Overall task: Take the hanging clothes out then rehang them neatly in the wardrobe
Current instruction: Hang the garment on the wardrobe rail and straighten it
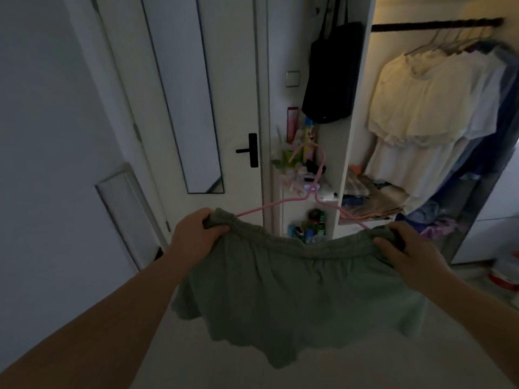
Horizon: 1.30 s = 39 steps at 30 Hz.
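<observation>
I hold a green skirt point(295, 299) with an elastic waistband stretched out in front of me. My left hand point(195, 234) grips the left end of the waistband and my right hand point(404, 248) grips the right end. A pink hanger point(313, 189) sticks up from the waistband, its hook pointing upward between my hands. The open wardrobe is at the right, with a dark rail point(435, 23) near the top. Several cream and white garments point(427, 102) hang from it on hangers.
A white door with a black handle point(250, 150) and a narrow mirror point(179, 88) stands ahead at left. A dark bag point(331, 77) hangs on the wardrobe side above narrow shelves of bottles point(309, 223). Folded clothes point(376, 197) lie in the wardrobe bottom.
</observation>
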Each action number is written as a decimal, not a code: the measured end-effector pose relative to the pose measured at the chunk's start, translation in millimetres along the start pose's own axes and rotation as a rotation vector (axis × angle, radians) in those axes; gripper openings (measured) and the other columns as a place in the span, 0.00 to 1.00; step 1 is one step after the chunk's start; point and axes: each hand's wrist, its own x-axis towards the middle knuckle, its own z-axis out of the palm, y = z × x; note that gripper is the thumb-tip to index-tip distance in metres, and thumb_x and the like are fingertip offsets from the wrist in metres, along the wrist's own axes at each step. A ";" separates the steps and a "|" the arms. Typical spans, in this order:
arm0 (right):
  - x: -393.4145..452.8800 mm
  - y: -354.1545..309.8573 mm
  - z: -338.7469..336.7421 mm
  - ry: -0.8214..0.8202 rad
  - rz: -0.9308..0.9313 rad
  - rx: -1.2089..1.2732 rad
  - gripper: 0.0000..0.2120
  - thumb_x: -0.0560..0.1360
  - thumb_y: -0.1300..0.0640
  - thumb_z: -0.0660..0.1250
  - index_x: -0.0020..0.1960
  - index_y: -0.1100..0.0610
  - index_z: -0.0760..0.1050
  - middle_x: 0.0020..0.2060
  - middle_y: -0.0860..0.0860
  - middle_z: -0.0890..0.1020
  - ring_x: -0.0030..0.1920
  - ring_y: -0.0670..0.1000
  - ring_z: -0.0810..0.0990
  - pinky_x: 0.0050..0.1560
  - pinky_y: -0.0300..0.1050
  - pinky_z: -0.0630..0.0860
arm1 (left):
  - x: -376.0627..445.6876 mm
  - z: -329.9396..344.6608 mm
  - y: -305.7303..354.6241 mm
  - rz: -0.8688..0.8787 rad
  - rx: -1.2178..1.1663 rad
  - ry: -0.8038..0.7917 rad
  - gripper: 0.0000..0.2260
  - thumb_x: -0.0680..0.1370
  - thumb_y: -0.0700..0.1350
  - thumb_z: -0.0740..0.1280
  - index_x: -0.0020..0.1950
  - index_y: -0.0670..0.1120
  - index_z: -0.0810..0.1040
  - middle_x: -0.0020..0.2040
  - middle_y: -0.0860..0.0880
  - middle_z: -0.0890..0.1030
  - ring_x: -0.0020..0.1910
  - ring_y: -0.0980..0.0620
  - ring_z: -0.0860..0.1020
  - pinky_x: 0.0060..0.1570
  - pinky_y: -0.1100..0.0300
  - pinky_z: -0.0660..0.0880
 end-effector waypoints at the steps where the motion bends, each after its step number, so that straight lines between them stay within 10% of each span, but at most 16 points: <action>1: 13.4 2.0 0.7 0.001 0.002 -0.009 0.07 0.75 0.55 0.65 0.48 0.54 0.67 0.32 0.50 0.72 0.34 0.51 0.71 0.33 0.45 0.65 | 22.1 9.7 -2.1 0.015 -0.026 -0.007 0.06 0.74 0.45 0.69 0.47 0.44 0.78 0.41 0.49 0.78 0.44 0.49 0.75 0.39 0.71 0.65; 16: 162.7 64.9 -38.1 0.076 0.507 -0.059 0.10 0.70 0.52 0.71 0.35 0.57 0.75 0.31 0.54 0.78 0.35 0.53 0.76 0.40 0.46 0.69 | 295.6 162.1 65.5 0.229 -0.408 -0.628 0.11 0.77 0.39 0.65 0.41 0.56 0.77 0.42 0.56 0.79 0.45 0.54 0.77 0.50 0.60 0.72; 24: 186.7 126.3 -73.3 0.246 0.562 -0.151 0.10 0.73 0.53 0.67 0.35 0.51 0.70 0.34 0.50 0.76 0.38 0.51 0.74 0.36 0.40 0.66 | 340.1 286.4 134.8 0.252 -0.354 -0.686 0.11 0.76 0.44 0.67 0.58 0.44 0.78 0.52 0.47 0.80 0.52 0.48 0.78 0.54 0.56 0.73; 39: 328.4 311.7 -187.7 0.096 0.573 -0.237 0.06 0.76 0.50 0.63 0.43 0.50 0.70 0.40 0.51 0.77 0.44 0.52 0.76 0.45 0.43 0.71 | 439.5 493.4 300.9 0.331 -0.218 -0.446 0.08 0.75 0.48 0.67 0.49 0.44 0.75 0.46 0.44 0.79 0.48 0.46 0.76 0.45 0.58 0.67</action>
